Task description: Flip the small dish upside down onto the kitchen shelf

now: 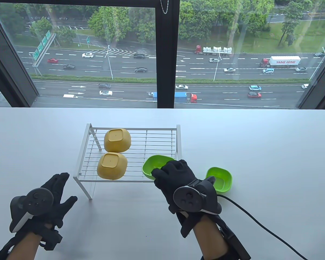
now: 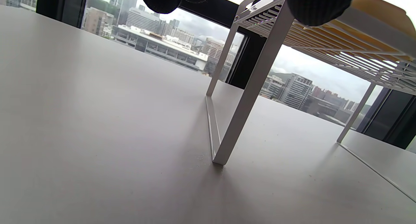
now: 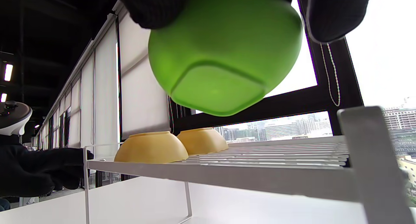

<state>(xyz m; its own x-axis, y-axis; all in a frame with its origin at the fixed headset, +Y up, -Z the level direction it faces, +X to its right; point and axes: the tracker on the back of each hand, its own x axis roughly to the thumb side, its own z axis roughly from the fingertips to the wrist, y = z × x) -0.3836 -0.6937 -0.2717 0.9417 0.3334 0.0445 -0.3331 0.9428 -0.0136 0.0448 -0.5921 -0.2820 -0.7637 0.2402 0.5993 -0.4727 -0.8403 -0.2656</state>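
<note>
The right hand (image 1: 176, 176) grips a green dish (image 1: 155, 166) by its near rim, hiding that rim, and holds it open side up above the shelf's (image 1: 162, 146) near right corner. The left hand (image 1: 52, 193) hovers open, fingers spread, near the shelf's left leg. Two yellow dishes (image 1: 112, 165) lie upside down on the shelf. A second green dish (image 1: 219, 178), partly hidden, sits on the bench (image 1: 260, 151).

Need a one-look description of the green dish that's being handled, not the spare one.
Find the white wire shelf at the table's middle. At its front right corner, the right hand holds a green dish above the wires, opening up. Unlike the two yellow dishes upside down on the shelf and the other green dish on the table, it is gripped.
</note>
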